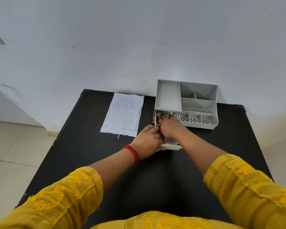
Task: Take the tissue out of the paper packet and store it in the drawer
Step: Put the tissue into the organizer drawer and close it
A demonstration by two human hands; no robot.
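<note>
A grey desk organiser [168, 96] stands at the back of the black table [82, 146]. Its drawer [173, 147] is pulled out toward me. White tissue [171, 142] lies inside the drawer, mostly hidden under my hands. My right hand [169, 126] lies flat on the tissue with fingers spread, pressing it down. My left hand [149, 139] rests at the drawer's left front corner, fingers curled over the edge and touching the tissue. The white paper packet [124, 113] lies flat on the table left of the organiser.
The organiser's open top compartments [198, 103] sit right of the drawer. A white wall [139, 47] rises directly behind the table. Pale floor tiles [15, 154] show on the left. Yellow sleeves cover my forearms near the table's front edge.
</note>
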